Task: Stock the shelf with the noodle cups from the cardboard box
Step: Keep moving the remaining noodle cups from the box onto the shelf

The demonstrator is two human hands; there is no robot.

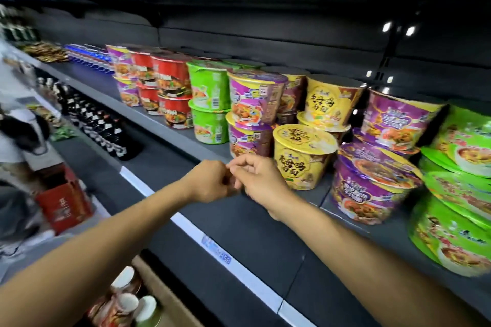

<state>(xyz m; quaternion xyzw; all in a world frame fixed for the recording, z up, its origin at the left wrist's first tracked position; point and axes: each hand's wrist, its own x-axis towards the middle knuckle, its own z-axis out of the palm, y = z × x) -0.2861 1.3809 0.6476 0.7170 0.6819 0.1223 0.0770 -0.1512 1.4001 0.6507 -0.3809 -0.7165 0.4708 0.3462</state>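
Meeting in front of the dark grey metal shelf, the left hand and right hand touch at the fingertips, both with fingers curled inward; whether anything small is pinched between them cannot be told, and neither holds a cup.

Just beyond the right hand stands a yellow plastic noodle cup with a foil lid, upright, lid up and tipped slightly toward the camera, printed side facing outward. Behind it rise two more yellow cups, stacked. To their left stand purple noodle cups stacked two high, then green noodle cups in a pair, then red noodle cups farther along (all upright, wider at the lid than at the base). To the right, more purple cups and green cups sit stacked and leaning, lids tilted toward the aisle.

Low at the left, an open brown cardboard box holds tall cups with white lids, standing upright side by side. A red cardboard carton sits further left, and dark bottles line the lower shelf.
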